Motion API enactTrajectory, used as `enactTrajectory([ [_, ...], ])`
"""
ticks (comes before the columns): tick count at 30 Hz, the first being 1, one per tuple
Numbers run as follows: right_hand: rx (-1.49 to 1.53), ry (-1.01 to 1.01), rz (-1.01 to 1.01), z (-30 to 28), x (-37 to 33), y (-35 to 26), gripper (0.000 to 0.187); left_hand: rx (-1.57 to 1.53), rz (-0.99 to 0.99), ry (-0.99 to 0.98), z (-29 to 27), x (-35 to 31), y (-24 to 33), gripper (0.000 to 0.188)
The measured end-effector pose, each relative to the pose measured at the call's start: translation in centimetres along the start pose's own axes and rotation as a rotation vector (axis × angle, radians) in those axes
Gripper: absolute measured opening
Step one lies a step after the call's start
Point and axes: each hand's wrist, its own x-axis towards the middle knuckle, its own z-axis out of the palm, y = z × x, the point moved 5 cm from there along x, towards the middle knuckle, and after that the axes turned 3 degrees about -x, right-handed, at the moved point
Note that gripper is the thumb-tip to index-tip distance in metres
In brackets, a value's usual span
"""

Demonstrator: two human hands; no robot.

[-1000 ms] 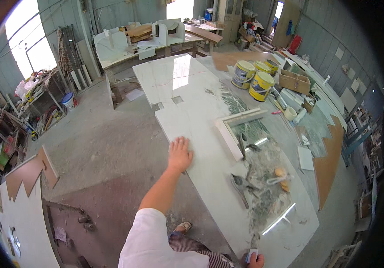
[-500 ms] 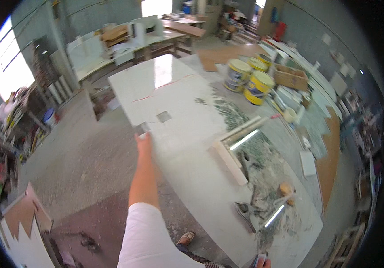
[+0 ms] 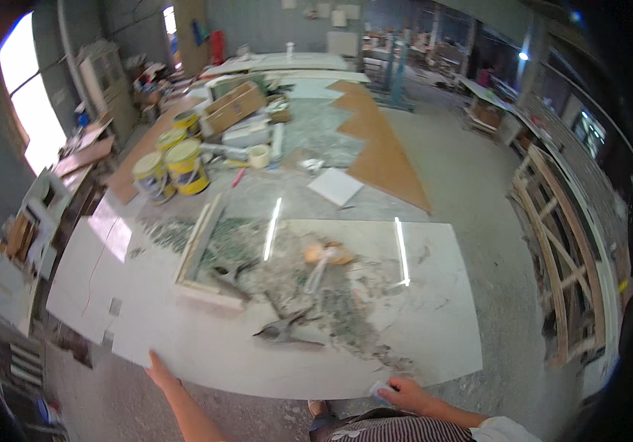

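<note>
A large white slab (image 3: 147, 317) with grey-green marbled veining spreads in front of me. My left hand (image 3: 160, 370) rests at its near left edge, a finger stretched onto the rim, holding nothing that I can see. Two small grey squares (image 3: 115, 306) show on the slab farther left. At the near edge, right of centre, my right hand (image 3: 407, 395) is closed around a small pale, bluish-white flat object (image 3: 381, 391); its kind is unclear. Two dark-jawed clamp-like tools (image 3: 287, 330) lie on the slab near a pale L-shaped frame piece (image 3: 210, 295).
An orange-brown lump (image 3: 329, 253) with a clear wrapping lies mid-slab. Yellow buckets (image 3: 186, 168), a cardboard box (image 3: 234, 107) and a white square tile (image 3: 336, 186) stand beyond it. Wooden frames (image 3: 560, 258) lean at the right. A white bench (image 3: 18, 287) stands left.
My view has swung right, so the slab now lies crosswise. The left hand has gone from beside the grey squares to the near edge. The right hand shows more fully, still holding the pale object.
</note>
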Motion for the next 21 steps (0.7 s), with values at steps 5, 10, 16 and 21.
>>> enactTrajectory([
  [5, -0.033, -0.138, -0.222, -2.8, -4.5, 1.5, 0.041, 0.008, -0.002, -0.005, 0.6, -8.2, -4.7, 0.063],
  [10, 0.086, -0.017, -0.321, -10.6, -10.1, 10.0, 0.04, 0.081, -0.03, 0.066, 4.2, -24.0, -8.4, 0.069],
  [16, 0.288, 0.197, 0.005, -20.2, -19.2, 24.1, 0.042, 0.16, -0.152, 0.017, 6.4, -40.1, -18.3, 0.079],
  [21, 0.495, 0.408, 0.165, -24.3, -24.7, 36.3, 0.038, 0.23, -0.386, -0.465, 9.6, -64.0, -24.4, 0.074],
])
